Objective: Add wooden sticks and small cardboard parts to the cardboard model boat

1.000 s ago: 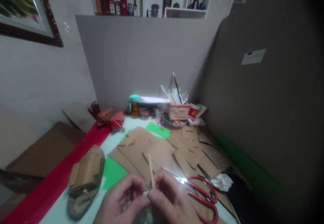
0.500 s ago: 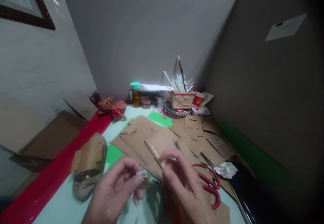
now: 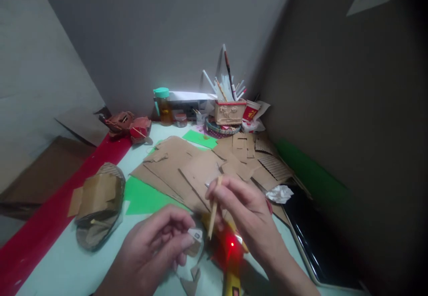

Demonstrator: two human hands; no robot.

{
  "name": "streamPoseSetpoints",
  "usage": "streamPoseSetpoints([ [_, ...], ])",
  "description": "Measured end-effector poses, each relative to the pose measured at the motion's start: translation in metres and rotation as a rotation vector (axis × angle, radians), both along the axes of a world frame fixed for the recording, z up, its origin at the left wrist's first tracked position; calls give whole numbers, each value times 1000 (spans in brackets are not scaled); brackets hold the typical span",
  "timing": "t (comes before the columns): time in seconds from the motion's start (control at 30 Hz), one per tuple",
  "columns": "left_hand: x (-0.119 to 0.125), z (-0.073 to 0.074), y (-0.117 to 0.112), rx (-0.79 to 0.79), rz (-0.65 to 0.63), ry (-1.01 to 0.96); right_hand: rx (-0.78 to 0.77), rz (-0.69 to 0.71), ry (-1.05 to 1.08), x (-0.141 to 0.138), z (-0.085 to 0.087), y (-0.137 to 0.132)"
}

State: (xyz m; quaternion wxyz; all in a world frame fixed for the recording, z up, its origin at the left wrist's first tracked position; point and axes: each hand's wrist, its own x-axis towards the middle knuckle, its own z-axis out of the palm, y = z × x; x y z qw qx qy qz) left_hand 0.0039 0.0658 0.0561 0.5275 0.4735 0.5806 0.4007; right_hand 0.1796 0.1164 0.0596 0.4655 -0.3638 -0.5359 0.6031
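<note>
My left hand (image 3: 160, 238) pinches a small cardboard piece (image 3: 194, 248) with a pale printed top between thumb and fingertips. Just to its right, my right hand (image 3: 237, 202) grips a thin wooden stick (image 3: 213, 218), its lower end pointing down near the cardboard piece. Below my right hand lies a yellow glue gun (image 3: 233, 278) with a glowing red light, partly hidden by the hand. Small cardboard scraps (image 3: 191, 279) rest between the hands. Behind my right wrist only a bit of the red scissors (image 3: 269, 207) shows.
Cardboard sheets (image 3: 200, 166) cover the middle of the table over green paper (image 3: 143, 198). A cardboard shoe-shaped piece (image 3: 100, 198) sits at left. At right lie a black tablet-like slab (image 3: 321, 242) and crumpled paper (image 3: 280, 193). A pen box (image 3: 230, 112) and bottle (image 3: 163, 108) stand behind.
The view has shifted right and down. My right hand has turned the wooden stick from pointing up-left to pointing down. The glue gun has come into clear view, and the scissors are mostly covered.
</note>
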Motion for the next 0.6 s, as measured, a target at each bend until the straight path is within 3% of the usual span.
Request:
streamPoseSetpoints([
  [0.27,10,-2,-2,-107,-73,-217,-3,101,34,-1,-1,-4],
  [0.6,-8,-10,-4,-137,-154,-183,-100,43,131,-2,-5,0],
])
